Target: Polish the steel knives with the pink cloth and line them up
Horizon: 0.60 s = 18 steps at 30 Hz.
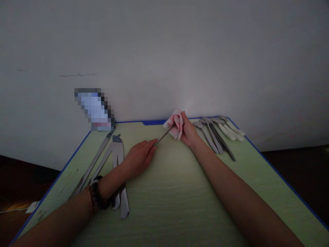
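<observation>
My left hand (140, 156) is closed around one end of a thin metal piece of cutlery (163, 136), held slanting above the table. Its far end runs into a folded pink and white cloth (175, 124), which hides what kind of cutlery it is. The cloth is gripped in my right hand (189, 130), wrapped about that end. Several long flat metal utensils (120, 157), which look like knives, lie to the left, partly under my left forearm. On the right, beyond my right wrist, is a group of metal spoons (209, 135).
Several white-handled utensils (227, 132) lie at the back right of the pale green table (164, 206), which has a blue edge. A blurred-out phone-like screen (94, 108) leans on the wall (164, 61) at the back left.
</observation>
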Motion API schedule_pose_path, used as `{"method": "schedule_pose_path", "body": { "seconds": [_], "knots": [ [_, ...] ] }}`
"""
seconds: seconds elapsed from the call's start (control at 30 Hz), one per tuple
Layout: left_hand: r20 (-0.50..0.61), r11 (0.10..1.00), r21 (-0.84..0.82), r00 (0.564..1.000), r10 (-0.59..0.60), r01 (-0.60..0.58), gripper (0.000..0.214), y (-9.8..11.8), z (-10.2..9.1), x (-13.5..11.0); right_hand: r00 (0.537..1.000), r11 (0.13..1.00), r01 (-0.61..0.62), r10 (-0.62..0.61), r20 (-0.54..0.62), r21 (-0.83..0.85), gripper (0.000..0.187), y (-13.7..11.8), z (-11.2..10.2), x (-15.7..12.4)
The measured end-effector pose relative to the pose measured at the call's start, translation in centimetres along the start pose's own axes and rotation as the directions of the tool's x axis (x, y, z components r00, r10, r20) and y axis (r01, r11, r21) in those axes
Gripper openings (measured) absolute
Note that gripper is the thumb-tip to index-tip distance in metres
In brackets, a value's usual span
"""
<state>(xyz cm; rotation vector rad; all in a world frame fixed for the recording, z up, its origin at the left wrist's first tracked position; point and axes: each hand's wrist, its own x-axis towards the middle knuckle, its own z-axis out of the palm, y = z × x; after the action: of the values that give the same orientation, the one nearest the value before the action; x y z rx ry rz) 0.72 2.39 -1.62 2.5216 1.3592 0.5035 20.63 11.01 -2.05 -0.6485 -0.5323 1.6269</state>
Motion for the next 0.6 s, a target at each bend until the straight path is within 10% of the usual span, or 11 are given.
{"method": "schedule_pose_path", "body": {
  "seconds": [0.6],
  "knots": [
    [0.013, 1.000, 0.008, 1.000, -0.007, 0.007, 0.037, -0.06, 0.00, 0.02, 0.999, 0.999, 0.037, -0.037, 0.022, -0.024, 0.033, 0.12, 0.29, -0.28]
  ]
}}
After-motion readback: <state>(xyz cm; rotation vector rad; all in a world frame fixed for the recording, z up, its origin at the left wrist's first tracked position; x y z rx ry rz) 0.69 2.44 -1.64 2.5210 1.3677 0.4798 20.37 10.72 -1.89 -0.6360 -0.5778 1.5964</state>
